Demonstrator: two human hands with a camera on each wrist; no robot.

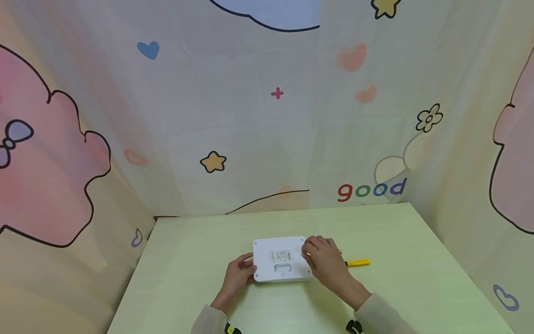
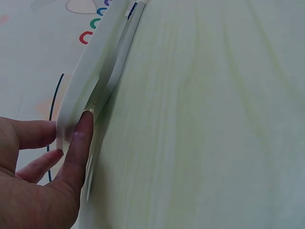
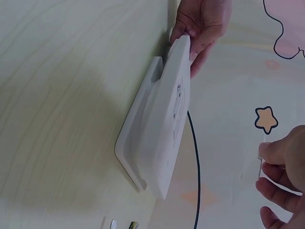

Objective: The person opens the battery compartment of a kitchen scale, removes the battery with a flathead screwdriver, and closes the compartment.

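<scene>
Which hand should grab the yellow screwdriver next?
Probably the right hand. The yellow screwdriver lies on the table just beside it, on its own side. The left hand grips the far edge of the white box, steadying it.

Pale green wood-grain tabletop (image 1: 187,260) under my hands. White flat device (image 1: 281,259) lies on it between my hands; yellow-handled screwdriver (image 1: 358,262) lies just beyond my right hand (image 1: 327,262).

White device (image 3: 159,138) lies on pale green table (image 3: 57,95). Left hand (image 3: 202,24) grips its far end. Right hand (image 3: 286,181) nearby, fingers curled, pinching a thin small item.
</scene>
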